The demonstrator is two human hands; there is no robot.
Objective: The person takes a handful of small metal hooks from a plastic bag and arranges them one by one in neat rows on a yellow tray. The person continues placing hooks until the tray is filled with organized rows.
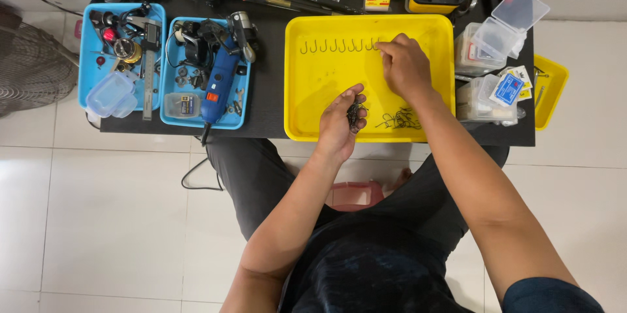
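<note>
A yellow tray (313, 84) lies on a black table. Along its far side runs a row of several small dark fish hooks (336, 46). My right hand (405, 65) reaches to the right end of that row, fingers pinched together on a hook there. My left hand (339, 124) hovers over the tray's near edge, cupped palm up around a clump of dark hooks (354, 114). A loose tangle of hooks (400, 119) lies on the tray floor below my right wrist.
Two blue trays (88, 71) (171, 84) at the left hold reel parts, a ruler and a blue power tool (219, 81). Clear plastic boxes (499, 32) and a small yellow tray (554, 84) stand at the right. Bottles and rods line the far edge. White tile floor surrounds the table.
</note>
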